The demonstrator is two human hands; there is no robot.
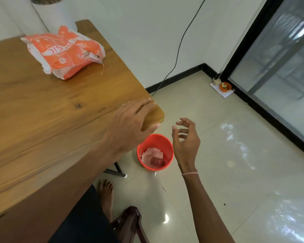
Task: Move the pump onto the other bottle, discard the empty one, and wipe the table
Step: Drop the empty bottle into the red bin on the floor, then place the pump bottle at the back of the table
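An orange bin (167, 144) stands on the floor beside the table's near right corner. Inside it lies a small clear bottle (157, 162) on its side, on top of a crumpled tissue (150, 153). My right hand (187, 142) hovers just right of the bin, fingers spread and empty. My left hand (130, 123) rests flat on the corner of the wooden table (42, 106), palm down, holding nothing. An orange and white packet of tissues (65, 53) lies at the table's far side. No pump or second bottle shows in this view.
A black cable (178, 50) runs down the white wall to the floor. A small orange dish on white paper (225, 87) sits by the sliding glass door (279, 67). My bare foot (105, 193) and a dark wooden chair (130, 221) are below the table edge.
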